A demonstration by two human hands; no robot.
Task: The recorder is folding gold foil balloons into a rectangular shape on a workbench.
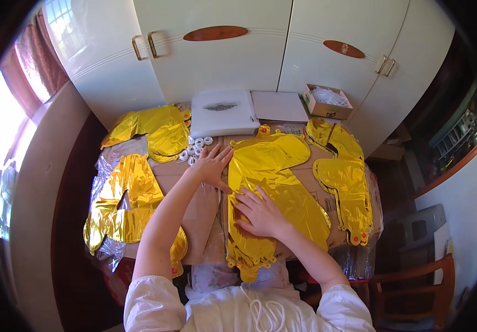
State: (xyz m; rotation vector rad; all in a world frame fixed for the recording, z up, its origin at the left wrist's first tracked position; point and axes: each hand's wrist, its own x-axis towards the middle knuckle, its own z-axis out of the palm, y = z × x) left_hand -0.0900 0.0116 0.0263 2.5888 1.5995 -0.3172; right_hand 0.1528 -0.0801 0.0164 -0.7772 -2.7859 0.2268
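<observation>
A flat gold foil balloon (pixel 277 182), uninflated and with small tabs along its lower edge, lies before me on the cardboard (pixel 191 188). My left hand (pixel 215 166) rests at its left edge with the fingers spread, partly over the cardboard. Lower down, my right hand (pixel 260 213) lies flat on the foil, fingers apart. Neither hand grips anything. Whether the middle balloon is one sheet or a stack, I cannot tell. More flat gold balloons lie around it: an A-shaped one (pixel 130 224) at the left, another (pixel 166 130) at the far left, and one (pixel 346 177) at the right.
Several small white rolls (pixel 198 145) sit beyond my left hand. Against the cabinet (pixel 222 61) are a white package (pixel 224 113), a flat white box (pixel 280 106) and a small carton (pixel 327 105) holding clear plastic. A wooden chair (pixel 415 282) stands at the near right.
</observation>
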